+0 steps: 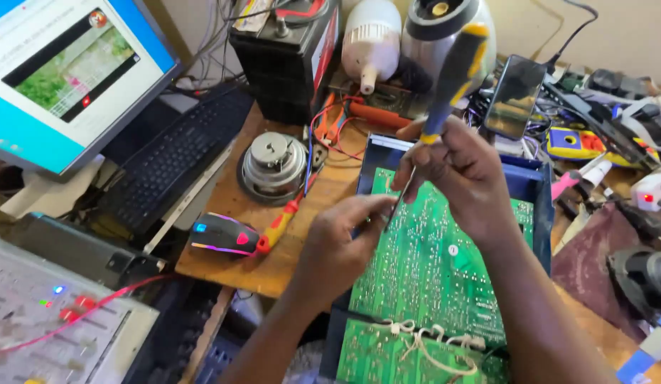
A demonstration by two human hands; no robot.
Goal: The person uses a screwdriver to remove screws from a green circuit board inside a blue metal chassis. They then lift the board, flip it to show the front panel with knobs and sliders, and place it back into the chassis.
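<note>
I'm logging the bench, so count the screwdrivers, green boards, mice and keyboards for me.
Screwdrivers: 2, one in the right hand at, one on the table
Green boards: 2
Mice: 1
Keyboards: 1
Total: 6

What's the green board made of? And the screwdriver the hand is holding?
The green board looks like stiff, glossy-coated circuit board, dotted with shiny solder points. The screwdriver in the right hand seems to have a blue and yellow plastic or rubber handle and a thin metal shaft.
</note>
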